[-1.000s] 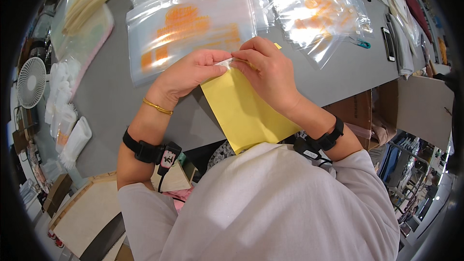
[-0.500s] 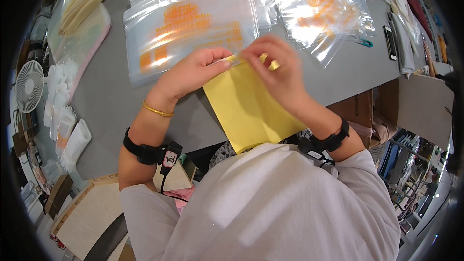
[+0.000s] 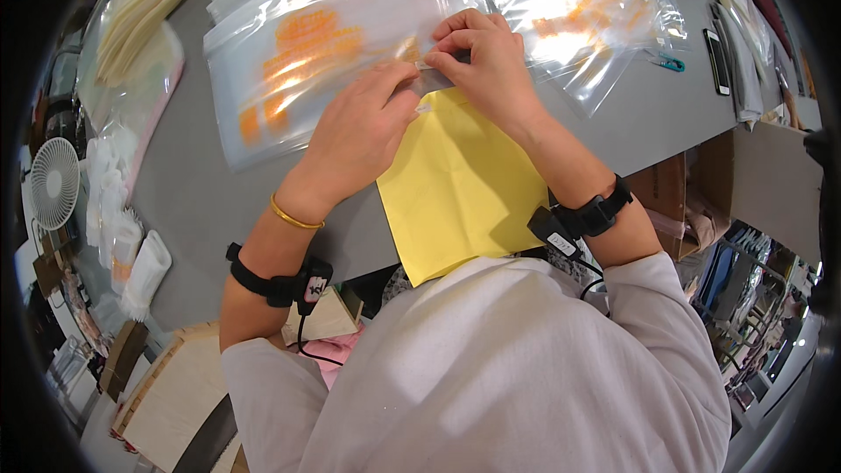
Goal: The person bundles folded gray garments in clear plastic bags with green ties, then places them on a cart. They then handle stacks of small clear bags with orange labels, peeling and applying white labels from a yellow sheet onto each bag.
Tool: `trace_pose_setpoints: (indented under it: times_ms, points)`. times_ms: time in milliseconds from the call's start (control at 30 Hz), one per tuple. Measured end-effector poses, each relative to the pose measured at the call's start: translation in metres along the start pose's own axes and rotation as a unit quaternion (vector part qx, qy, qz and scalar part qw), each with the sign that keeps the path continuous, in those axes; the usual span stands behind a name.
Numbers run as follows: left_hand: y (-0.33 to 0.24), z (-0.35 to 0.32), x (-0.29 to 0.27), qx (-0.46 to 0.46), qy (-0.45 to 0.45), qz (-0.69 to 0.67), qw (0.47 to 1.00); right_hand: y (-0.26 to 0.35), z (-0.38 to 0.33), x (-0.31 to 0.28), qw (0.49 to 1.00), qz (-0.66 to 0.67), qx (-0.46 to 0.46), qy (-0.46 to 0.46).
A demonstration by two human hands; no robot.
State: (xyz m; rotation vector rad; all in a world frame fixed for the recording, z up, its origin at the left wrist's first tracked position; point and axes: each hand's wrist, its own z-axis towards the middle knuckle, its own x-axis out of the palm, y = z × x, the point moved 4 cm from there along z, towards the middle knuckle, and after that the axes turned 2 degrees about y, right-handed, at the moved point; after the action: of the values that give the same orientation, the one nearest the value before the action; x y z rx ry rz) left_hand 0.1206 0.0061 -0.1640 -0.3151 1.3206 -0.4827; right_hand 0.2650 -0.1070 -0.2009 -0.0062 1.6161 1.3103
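A yellow folded sheet (image 3: 464,184), paper or cloth, hangs over the table's near edge against my shirt. Beyond its top edge, my left hand (image 3: 355,136) is closed, thumb and forefinger curled close together. A small clear scrap shows by that thumb; whether the fingers hold it is hard to make out. My right hand (image 3: 491,70) pinches a small whitish piece (image 3: 423,65) between thumb and forefinger, its other fingers bent above. Just past both hands lies a stack of clear plastic bags (image 3: 307,61) with orange print.
More shiny clear bags (image 3: 587,17) lie at the far right, near a teal-handled small tool (image 3: 671,63) and a phone (image 3: 717,61). Cream cloths (image 3: 149,9) are piled at the far left. A white fan (image 3: 54,182) and an open cardboard box (image 3: 710,175) flank the grey table (image 3: 201,219).
My right hand has moved up and away from the yellow sheet, fingers now pinched. My left hand has shifted slightly right and curled, leaving the sheet's top edge more exposed.
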Motion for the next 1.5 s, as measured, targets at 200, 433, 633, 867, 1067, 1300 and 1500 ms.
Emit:
trace_pose_setpoints:
  times_ms: [200, 433, 633, 867, 1067, 1300, 1500]
  points:
    - [-0.001, 0.004, -0.001, 0.013, 0.003, -0.013, 1.000, 0.014, -0.002, -0.005, 0.996, -0.074, -0.054, -0.019]
    - [0.001, 0.001, 0.000, 0.011, 0.002, -0.035, 0.999, 0.005, 0.024, -0.016, 0.972, -0.186, -0.082, -0.120]
    - [0.009, -0.007, -0.016, -0.050, 0.018, -0.192, 0.980, 0.002, 0.043, -0.012, 0.985, -0.144, -0.044, -0.083]
    - [0.016, -0.038, -0.012, -0.295, 0.156, -0.562, 0.757, 0.011, 0.031, -0.049, 0.953, -0.211, -0.154, -0.155]
    - [0.020, -0.033, 0.000, -0.341, 0.129, -0.595, 0.716, -0.079, 0.068, -0.155, 0.950, -0.249, 0.034, -0.187]
    - [0.011, -0.006, 0.011, -0.339, 0.122, -0.600, 0.714, -0.038, 0.017, -0.146, 0.982, -0.057, -0.118, -0.138]
    - [-0.001, 0.003, 0.011, -0.328, 0.124, -0.603, 0.716, 0.040, -0.050, -0.055, 0.987, -0.067, -0.148, -0.014]
